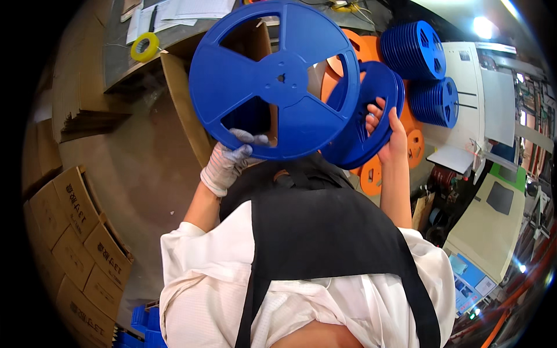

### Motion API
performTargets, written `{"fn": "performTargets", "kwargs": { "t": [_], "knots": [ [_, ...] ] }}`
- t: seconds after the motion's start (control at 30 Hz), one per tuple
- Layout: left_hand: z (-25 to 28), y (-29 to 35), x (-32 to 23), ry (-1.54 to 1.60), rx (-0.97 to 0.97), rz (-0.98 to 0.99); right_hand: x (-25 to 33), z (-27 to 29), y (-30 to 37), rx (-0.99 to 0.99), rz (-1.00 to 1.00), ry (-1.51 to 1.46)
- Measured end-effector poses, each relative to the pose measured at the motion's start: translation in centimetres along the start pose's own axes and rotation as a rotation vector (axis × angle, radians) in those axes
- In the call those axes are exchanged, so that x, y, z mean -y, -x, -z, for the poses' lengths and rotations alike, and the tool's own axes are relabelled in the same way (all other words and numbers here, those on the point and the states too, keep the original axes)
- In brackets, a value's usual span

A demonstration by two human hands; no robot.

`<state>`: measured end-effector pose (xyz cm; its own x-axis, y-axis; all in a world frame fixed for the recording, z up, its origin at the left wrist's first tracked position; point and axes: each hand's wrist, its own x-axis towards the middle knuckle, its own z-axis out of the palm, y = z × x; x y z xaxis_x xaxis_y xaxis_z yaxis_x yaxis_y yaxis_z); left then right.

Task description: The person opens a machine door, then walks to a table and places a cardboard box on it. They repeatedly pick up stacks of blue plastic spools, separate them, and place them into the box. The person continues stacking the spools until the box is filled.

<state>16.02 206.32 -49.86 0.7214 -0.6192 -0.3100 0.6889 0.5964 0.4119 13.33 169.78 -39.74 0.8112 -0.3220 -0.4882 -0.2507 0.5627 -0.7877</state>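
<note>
My left hand (227,166), in a pale striped glove, grips the lower left rim of a large blue plastic reel (278,124). Three wide cut-outs and a small centre hole show in its face. Bare, my right hand (390,130) is closed on the rim of a few blue reels (373,148) held together, its fingers reaching through a cut-out. The large reel overlaps the left part of these. Behind the large reel stands an open cardboard box (184,107), mostly hidden; something dark blue shows inside through the lower cut-out.
Blue reel stacks (406,51) and orange reels (415,148) lie at the right. A grey table (119,58) holds yellow tape (144,47) and papers (191,8). Cardboard boxes (75,255) are piled at left, below flattened cardboard (87,69). A beige machine (484,223) stands far right.
</note>
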Motion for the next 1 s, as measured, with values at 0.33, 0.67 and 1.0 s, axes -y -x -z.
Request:
{"fn": "performTargets", "kwargs": {
  "t": [0.33, 0.67, 1.0],
  "knots": [
    [2.8, 2.3, 0.8, 0.249, -0.078, -0.089, -0.1, -0.1, 0.6, -0.117, 0.002, 0.131],
    [6.6, 2.4, 0.3, -0.138, -0.483, -0.161, -1.5, -0.4, 0.6, -0.151, 0.000, 0.144],
    [8.3, -2.7, 0.6, -1.897, -0.747, 0.293, -1.6, -1.3, 2.1, 0.067, 0.043, -0.026]
  ]
}}
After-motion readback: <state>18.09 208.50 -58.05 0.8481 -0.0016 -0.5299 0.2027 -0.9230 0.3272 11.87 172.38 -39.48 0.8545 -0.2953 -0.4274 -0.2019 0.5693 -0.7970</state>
